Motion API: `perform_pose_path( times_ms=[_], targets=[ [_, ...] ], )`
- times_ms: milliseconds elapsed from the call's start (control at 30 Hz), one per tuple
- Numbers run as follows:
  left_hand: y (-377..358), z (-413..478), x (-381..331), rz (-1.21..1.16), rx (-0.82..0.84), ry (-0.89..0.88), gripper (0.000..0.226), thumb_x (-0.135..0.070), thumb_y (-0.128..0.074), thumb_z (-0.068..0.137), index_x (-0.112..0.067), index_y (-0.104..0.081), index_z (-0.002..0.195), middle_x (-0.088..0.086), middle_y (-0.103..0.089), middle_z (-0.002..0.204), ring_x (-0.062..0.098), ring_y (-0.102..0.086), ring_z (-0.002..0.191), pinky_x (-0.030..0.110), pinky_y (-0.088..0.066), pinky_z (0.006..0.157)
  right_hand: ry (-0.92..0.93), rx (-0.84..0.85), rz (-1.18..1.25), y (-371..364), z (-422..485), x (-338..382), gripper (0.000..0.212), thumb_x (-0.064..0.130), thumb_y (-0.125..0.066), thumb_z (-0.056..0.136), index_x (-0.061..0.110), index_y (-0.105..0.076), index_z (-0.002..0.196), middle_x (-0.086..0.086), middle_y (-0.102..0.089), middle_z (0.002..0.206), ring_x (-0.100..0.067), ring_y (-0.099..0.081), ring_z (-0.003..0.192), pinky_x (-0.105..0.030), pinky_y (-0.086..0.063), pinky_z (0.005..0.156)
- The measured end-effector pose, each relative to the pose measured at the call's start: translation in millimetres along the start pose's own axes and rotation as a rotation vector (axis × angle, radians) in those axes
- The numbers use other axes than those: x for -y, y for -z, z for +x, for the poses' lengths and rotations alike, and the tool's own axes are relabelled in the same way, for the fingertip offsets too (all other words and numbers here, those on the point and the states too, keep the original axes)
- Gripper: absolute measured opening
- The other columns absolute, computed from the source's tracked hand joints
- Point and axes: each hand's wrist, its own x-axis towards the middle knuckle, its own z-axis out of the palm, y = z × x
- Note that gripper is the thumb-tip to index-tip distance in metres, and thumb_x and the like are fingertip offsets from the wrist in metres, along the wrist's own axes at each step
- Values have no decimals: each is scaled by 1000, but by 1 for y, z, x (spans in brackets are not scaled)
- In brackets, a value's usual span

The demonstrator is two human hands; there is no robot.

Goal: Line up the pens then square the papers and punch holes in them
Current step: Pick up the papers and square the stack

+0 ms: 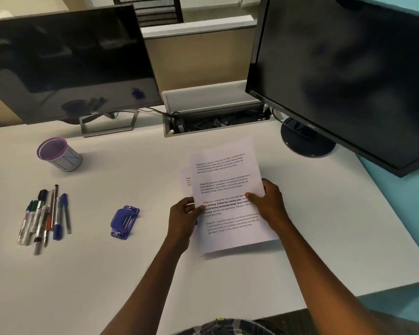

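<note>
**Squaring papers: stack gripped in both hands, edges not yet flush**

Found papers (228, 189) right of centre over desk (107, 274), held in front of the body with the far end seemingly raised. Unable to confirm contact of the near edge with the desk.

Noted left hand (183, 213) closed on the left edge, thumb on top, fingers beneath. Noted right hand (270, 204) closed likewise on the right edge, thumb across the printed face. Judged as a two-sided hold, chosen for sliding and tapping the sheets level and for checking further fanning. Observed at least one lower sheet protruding at the left, skewed against the top sheet. Judged squaring incomplete on that evidence.

Recorded pens (44, 216) at far left, laid side by side and roughly parallel, tips not level. Judged lining-up largely done, though loose.

Recorded punch (125, 221) lying between pens and papers, apart from both and touched by neither hand. Judged as placed within easy reach of the left hand, presumably in readiness for the last step.

Noted cup (58, 153) standing beyond the pens, well apart from the papers.

Advised aligning the stack fully before punching, to avoid holes out of register between sheets. Flagged thin paper as prone to slipping under a loose pinch. Recommended firm thumbs during transfer to the punch.
</note>
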Motion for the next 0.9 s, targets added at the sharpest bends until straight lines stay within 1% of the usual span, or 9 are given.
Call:
perform_pose_path(
  times_ms=[133, 200, 267, 333, 467, 533, 667, 767, 900],
  targets=[
    [13, 11, 4, -24, -156, -14, 23, -4, -70, 95, -15, -72, 115, 12, -80, 108, 31, -78, 93, 39, -64, 77, -49, 23, -44, -13, 7, -3, 39, 10, -78, 87, 7, -63, 122, -9, -72, 121, -24, -69, 100, -27, -56, 79],
    [19, 19, 5, 24, -244, -30, 27, -6, -70, 95, -13, -70, 121, 12, -77, 114, 31, -76, 92, 46, -65, 82, -69, 34, -55, -19, 10, -4, 39, 8, -78, 86, 7, -63, 122, -10, -72, 121, -24, -68, 100, -27, -55, 80],
    [24, 25, 2, 115, -323, -54, 32, -9, -70, 95, -12, -69, 127, 10, -75, 119, 34, -73, 99, 52, -63, 90, -80, 49, -74, -24, 14, -4, 38, 7, -78, 86, 8, -63, 121, -10, -71, 122, -21, -67, 97, -23, -53, 77],
    [27, 30, -1, 201, -371, -80, 35, -12, -70, 94, -13, -69, 129, 8, -74, 121, 30, -71, 106, 49, -60, 96, -85, 61, -96, -28, 17, -5, 38, 6, -78, 85, 9, -63, 120, -10, -71, 122, -20, -66, 96, -22, -53, 77],
    [27, 35, -1, 351, -369, -101, 41, -14, -71, 95, -11, -67, 135, 9, -72, 124, 16, -66, 99, 30, -49, 94, -94, 70, -172, -35, 21, -4, 40, 7, -79, 83, 9, -63, 120, -10, -71, 123, -22, -67, 100, -30, -54, 86],
    [25, 35, 0, 393, -360, -98, 45, -13, -72, 94, -9, -65, 138, 8, -70, 123, 11, -61, 90, 30, -48, 94, -81, 70, -225, -39, 21, -3, 41, 8, -79, 83, 10, -62, 120, -9, -72, 122, -19, -64, 95, -27, -51, 82],
    [18, 32, 2, 447, -346, -92, 50, -14, -72, 94, -6, -60, 142, 11, -66, 128, 17, -60, 99, 30, -46, 94, -42, 22, -348, -47, 18, -2, 41, 14, -79, 83, 13, -58, 118, -6, -72, 119, -17, -62, 89, -28, -49, 75],
    [10, 28, 1, 432, -346, -87, 55, -15, -71, 95, -5, -54, 147, 13, -62, 137, 23, -62, 112, 31, -47, 96, -2, -44, -448, -55, 12, 1, 51, 20, -80, 83, 17, -52, 125, -5, -64, 125, -24, -63, 108, -36, -54, 84],
    [-1, 22, -1, 320, -360, -43, 66, -16, -69, 98, -6, -42, 157, 11, -57, 148, 24, -59, 129, 36, -48, 109, -7, -77, -635, -61, 6, 2, 80, 32, -80, 84, 12, -37, 147, -11, -49, 142, -31, -46, 132, -46, -48, 102]
  ],
)
